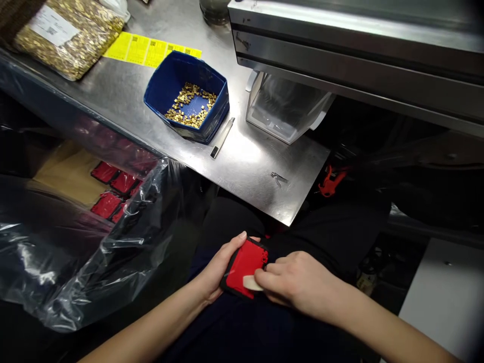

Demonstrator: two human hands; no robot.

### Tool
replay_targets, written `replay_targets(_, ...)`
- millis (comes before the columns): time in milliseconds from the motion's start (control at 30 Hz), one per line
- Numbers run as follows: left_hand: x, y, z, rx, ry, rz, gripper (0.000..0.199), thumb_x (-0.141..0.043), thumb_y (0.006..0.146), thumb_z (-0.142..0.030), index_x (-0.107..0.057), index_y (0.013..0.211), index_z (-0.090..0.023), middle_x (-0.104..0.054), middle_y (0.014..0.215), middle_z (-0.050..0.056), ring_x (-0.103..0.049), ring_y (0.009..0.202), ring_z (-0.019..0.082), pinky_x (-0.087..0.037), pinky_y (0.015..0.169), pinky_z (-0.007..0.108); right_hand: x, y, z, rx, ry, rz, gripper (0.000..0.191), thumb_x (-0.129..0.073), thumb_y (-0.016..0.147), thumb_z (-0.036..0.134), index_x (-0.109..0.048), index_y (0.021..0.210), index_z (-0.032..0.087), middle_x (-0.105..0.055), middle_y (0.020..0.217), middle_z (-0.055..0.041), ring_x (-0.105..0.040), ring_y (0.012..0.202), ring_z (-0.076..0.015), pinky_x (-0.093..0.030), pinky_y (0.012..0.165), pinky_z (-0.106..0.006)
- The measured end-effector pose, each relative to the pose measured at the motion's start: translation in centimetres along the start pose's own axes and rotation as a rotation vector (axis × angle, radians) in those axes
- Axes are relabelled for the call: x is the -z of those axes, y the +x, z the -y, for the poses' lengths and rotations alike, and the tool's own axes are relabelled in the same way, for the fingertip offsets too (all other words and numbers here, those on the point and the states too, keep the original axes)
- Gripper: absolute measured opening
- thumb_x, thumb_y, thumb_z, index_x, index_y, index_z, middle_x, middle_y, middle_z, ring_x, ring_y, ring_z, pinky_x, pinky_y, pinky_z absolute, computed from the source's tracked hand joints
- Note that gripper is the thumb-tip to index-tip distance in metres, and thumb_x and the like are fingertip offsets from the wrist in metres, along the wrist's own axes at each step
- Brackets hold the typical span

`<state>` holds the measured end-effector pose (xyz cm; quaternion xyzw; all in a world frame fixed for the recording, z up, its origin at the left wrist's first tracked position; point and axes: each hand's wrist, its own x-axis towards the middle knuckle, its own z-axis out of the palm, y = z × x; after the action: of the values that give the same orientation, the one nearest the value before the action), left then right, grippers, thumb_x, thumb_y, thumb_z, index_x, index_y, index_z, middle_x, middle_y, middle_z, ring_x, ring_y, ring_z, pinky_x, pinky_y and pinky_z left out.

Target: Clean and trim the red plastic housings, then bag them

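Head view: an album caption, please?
Left hand holds a black-edged red piece; right hand holds a pale tool over it.

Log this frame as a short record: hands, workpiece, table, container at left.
left_hand: left hand holds red-and-black piece by its edge
right_hand: right hand grips pale flat stick, its tip at the piece's red face
piece_position: over the lap, off the table
table: metal table
on_table: blue bin with gold bits; yellow label strip; bag of gold bits; small metal tool
left_container: plastic liner, red pieces inside
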<state>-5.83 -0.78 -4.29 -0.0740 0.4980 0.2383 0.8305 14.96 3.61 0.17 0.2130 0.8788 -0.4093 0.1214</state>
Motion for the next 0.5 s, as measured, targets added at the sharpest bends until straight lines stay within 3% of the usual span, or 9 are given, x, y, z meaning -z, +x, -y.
replay_targets(333,-0.23,0.30,-0.27,0.051,-0.036,-0.013,0.053,-0.060,0.095,-0.058,-0.072,0.119,-0.013,-0.076,0.108,0.016,-0.073,0.088,0.024,-0.060,0.077,0.030,0.21,-0.12,0.06,-0.094,0.045,-0.066,0.020,-0.039,0.109,0.036,-0.052,0.099,0.024,-0.067,0.080,0.0038,-0.059,0.067,-0.0119,-0.023,0.057,-0.032)
replay_targets(500,-0.11,0.19,0.01,-0.012,-0.003,-0.075,0.055,-0.061,0.094,-0.060,-0.071,0.123,-0.014,-0.076,0.109,0.014,-0.073,0.088,0.025,-0.059,0.076,0.030,-0.04,-0.27,0.13,-0.192,0.030,-0.045,0.012,-0.044,0.107,0.033,-0.052,0.102,0.026,-0.069,0.083,0.0041,-0.059,0.066,-0.0125,-0.021,0.056,-0.033)
